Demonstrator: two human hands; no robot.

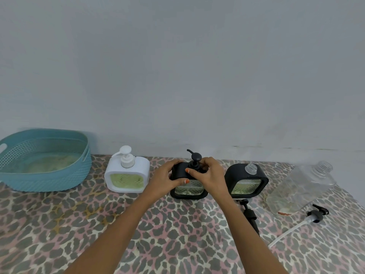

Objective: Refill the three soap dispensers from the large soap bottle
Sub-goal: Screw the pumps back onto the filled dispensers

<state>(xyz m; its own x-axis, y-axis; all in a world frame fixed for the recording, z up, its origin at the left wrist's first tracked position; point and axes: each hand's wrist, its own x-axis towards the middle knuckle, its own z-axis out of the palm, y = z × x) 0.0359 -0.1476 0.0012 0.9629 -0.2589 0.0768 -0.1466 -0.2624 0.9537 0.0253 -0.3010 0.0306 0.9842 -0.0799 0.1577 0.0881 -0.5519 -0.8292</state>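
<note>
The counter [79,224] has a leopard-print cover. Along the back edge, from the left corner: teal basket [45,175], white dispenser [126,175], black dispenser [189,191], open-necked black dispenser [246,180], then the big clear bottle [302,186], tilted I think. In front of those last two lie a black pump [250,214] and a long-tubed pump [316,215].

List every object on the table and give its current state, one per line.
White dispenser: upright, pump fitted, green soap inside.
Middle black dispenser: upright, pump in neck; left hand grips its body, right hand grips the pump collar.
Right black dispenser: upright, neck open, no pump.
Large soap bottle: uncapped, nearly empty.
Black pump: lying loose, unattached.
Long-tubed pump: lying loose, unattached.
Blue basket: upright.
</note>
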